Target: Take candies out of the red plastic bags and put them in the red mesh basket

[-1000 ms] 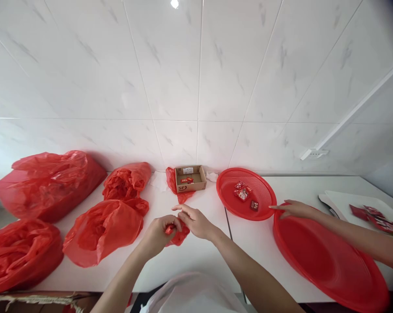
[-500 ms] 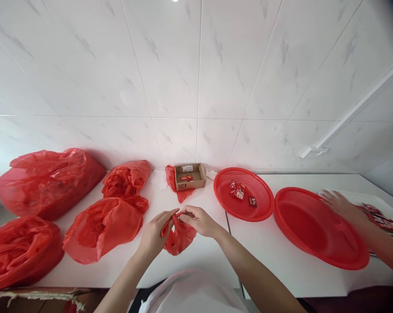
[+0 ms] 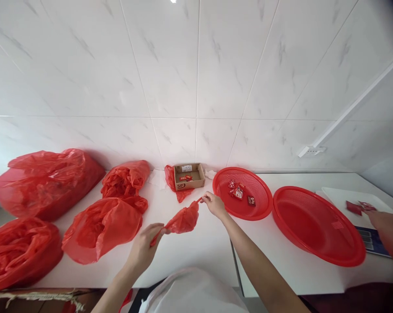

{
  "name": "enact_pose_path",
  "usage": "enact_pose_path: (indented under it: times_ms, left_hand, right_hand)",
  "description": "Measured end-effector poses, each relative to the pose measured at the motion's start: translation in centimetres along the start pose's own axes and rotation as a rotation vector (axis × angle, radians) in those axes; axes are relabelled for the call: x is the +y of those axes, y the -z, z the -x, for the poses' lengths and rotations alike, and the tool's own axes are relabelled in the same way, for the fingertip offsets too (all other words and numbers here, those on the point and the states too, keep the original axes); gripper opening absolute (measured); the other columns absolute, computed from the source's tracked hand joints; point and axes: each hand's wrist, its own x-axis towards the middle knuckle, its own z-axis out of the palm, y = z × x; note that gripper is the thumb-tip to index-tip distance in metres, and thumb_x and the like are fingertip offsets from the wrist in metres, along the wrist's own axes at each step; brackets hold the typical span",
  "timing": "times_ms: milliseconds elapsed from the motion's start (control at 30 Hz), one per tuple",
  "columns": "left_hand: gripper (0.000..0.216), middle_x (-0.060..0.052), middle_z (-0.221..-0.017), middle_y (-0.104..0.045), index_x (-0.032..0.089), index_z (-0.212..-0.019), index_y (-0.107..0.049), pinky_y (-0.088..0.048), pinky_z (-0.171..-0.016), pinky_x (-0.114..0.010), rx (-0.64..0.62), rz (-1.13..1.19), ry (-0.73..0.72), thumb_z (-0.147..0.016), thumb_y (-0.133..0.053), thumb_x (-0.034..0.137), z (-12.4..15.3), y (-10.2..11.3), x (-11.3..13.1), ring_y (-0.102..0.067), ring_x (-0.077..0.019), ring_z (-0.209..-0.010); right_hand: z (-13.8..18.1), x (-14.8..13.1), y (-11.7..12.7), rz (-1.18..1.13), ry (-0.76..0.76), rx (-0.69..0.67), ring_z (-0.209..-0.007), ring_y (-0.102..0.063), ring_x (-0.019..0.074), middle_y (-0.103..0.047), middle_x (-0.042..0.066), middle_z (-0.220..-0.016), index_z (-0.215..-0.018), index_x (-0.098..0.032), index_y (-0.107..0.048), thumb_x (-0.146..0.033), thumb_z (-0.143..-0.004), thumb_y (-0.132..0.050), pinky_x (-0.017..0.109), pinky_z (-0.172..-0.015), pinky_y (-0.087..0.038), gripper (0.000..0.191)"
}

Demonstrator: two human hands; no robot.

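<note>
A small red plastic bag (image 3: pixel 185 218) is stretched between my two hands above the white table. My left hand (image 3: pixel 146 244) is closed on its gathered lower-left end. The opposite corner is pinched between thumb and finger of my right hand (image 3: pixel 213 204). The bag bulges in the middle; its contents are hidden. Just beyond stands a small cardboard box (image 3: pixel 189 177) with a few red packets in it, a flat red plastic bag (image 3: pixel 170 177) partly beneath. Right of my right hand is a red perforated basket (image 3: pixel 222 204) holding several small wrapped packets (image 3: pixel 238 192).
Large red plastic bags (image 3: pixel 49 182) crowd the table's left side. A second red basket (image 3: pixel 316 226) stands to the right. Past it, another person's hand (image 3: pixel 385 228) is at red packets (image 3: pixel 359 207) on a white scale (image 3: pixel 342 195). A tiled wall closes off the back.
My hands have moved apart, pulling the small bag taut between them; the right went farther forward and right. The other person's hand has drawn back toward the right edge, uncovering the scale.
</note>
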Motion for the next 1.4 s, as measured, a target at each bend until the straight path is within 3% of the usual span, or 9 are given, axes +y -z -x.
enact_pose_path:
  times_ms: [200, 400, 500, 600, 700, 867, 1067, 1233, 1400]
  left_hand:
    - [0.038, -0.007, -0.107, -0.069, 0.026, -0.096, -0.072, -0.046, -0.094, -0.036, -0.029, 0.216, 0.133, -0.092, -0.041, 0.048, 0.9, -1.7, 1.2, -0.061, -0.0236, -0.105]
    - [0.037, -0.009, -0.134, -0.051, 0.024, -0.093, -0.072, -0.042, -0.100, -0.036, -0.007, 0.461, 0.120, -0.091, -0.044, 0.049, 0.4, -2.8, 2.9, -0.048, -0.0260, -0.123]
    - [0.036, -0.007, -0.138, -0.048, 0.023, -0.087, -0.071, -0.038, -0.103, -0.035, -0.029, 0.577, 0.173, -0.090, -0.046, 0.049, 0.6, -2.9, 3.5, -0.043, -0.0258, -0.127]
    - [0.034, -0.007, -0.126, -0.057, 0.021, -0.079, -0.067, -0.038, -0.101, -0.037, -0.070, 0.694, 0.262, -0.089, -0.048, 0.048, 1.0, -3.2, 3.7, -0.046, -0.0264, -0.122]
    - [0.036, -0.007, -0.098, -0.063, 0.020, -0.067, -0.059, -0.041, -0.093, -0.037, -0.058, 0.902, 0.317, -0.089, -0.049, 0.046, 1.3, -3.6, 3.7, -0.052, -0.0260, -0.107]
    - [0.040, -0.001, -0.065, -0.044, 0.020, -0.058, -0.046, -0.040, -0.081, -0.033, -0.040, 1.165, 0.319, -0.089, -0.052, 0.044, 1.2, -4.3, 4.4, -0.050, -0.0202, -0.082]
    - [0.044, 0.002, -0.060, -0.031, 0.020, -0.055, -0.039, -0.035, -0.063, -0.029, 0.010, 1.144, 0.359, -0.087, -0.054, 0.047, 1.1, -5.5, 4.9, -0.041, -0.0156, -0.068]
    - [0.045, 0.003, -0.060, -0.030, 0.021, -0.055, -0.035, -0.038, -0.063, -0.029, 0.073, 1.078, 0.413, -0.086, -0.053, 0.048, 1.2, -6.1, 4.4, -0.044, -0.0154, -0.068]
    - [0.040, 0.006, -0.058, -0.029, 0.022, -0.060, -0.035, -0.042, -0.066, -0.028, 0.176, 1.074, 0.504, -0.079, -0.062, 0.045, 1.0, -4.9, 3.1, -0.048, -0.0139, -0.066]
  right_hand:
    - [-0.3, 1.8, -1.9, -0.138, -0.042, 0.024, -0.068, -0.061, 0.0159, -0.070, -0.003, -0.077, -0.071, -0.024, -0.051, -0.034, -0.087, -0.048, 0.027, -0.064, -0.041, 0.019]
    - [1.4, 0.8, -3.4, -0.390, -0.045, 0.107, -0.069, -0.063, 0.0167, -0.062, 0.000, -0.076, -0.077, -0.024, -0.043, -0.046, -0.090, -0.040, 0.030, -0.066, -0.049, 0.025]
    - [2.8, -0.3, -3.7, -0.545, -0.072, 0.093, -0.070, -0.061, 0.0169, -0.060, 0.000, -0.075, -0.077, -0.024, -0.044, -0.049, -0.087, -0.044, 0.031, -0.068, -0.050, 0.027]
    - [4.3, -2.0, -3.8, -0.748, -0.099, 0.029, -0.072, -0.059, 0.0160, -0.061, -0.001, -0.075, -0.077, -0.023, -0.046, -0.047, -0.081, -0.057, 0.031, -0.072, -0.048, 0.027]
    - [5.2, -3.8, -3.8, -0.891, -0.119, -0.036, -0.067, -0.056, 0.0137, -0.060, -0.003, -0.069, -0.074, -0.023, -0.043, -0.045, -0.077, -0.065, 0.028, -0.069, -0.046, 0.032]
    - [4.6, -5.3, -3.4, -1.188, -0.269, -0.062, -0.042, -0.031, 0.0049, -0.032, -0.012, -0.050, -0.064, -0.022, -0.027, -0.046, -0.073, -0.071, 0.020, -0.047, -0.032, 0.051]
    - [2.9, -3.2, -3.3, -1.077, -0.295, -0.099, -0.041, -0.016, 0.0033, -0.023, -0.014, -0.047, -0.065, -0.023, -0.022, -0.048, -0.068, -0.073, 0.018, -0.039, -0.015, 0.057]
    - [2.6, -1.0, -4.4, -1.007, -0.324, -0.081, -0.040, -0.017, 0.0032, -0.025, -0.014, -0.046, -0.065, -0.023, -0.024, -0.045, -0.068, -0.072, 0.018, -0.039, -0.015, 0.053]
    - [2.0, -1.3, -3.0, -0.981, -0.321, -0.073, -0.041, -0.020, 0.0037, -0.027, -0.013, -0.047, -0.064, -0.023, -0.025, -0.044, -0.069, -0.071, 0.018, -0.040, -0.017, 0.050]
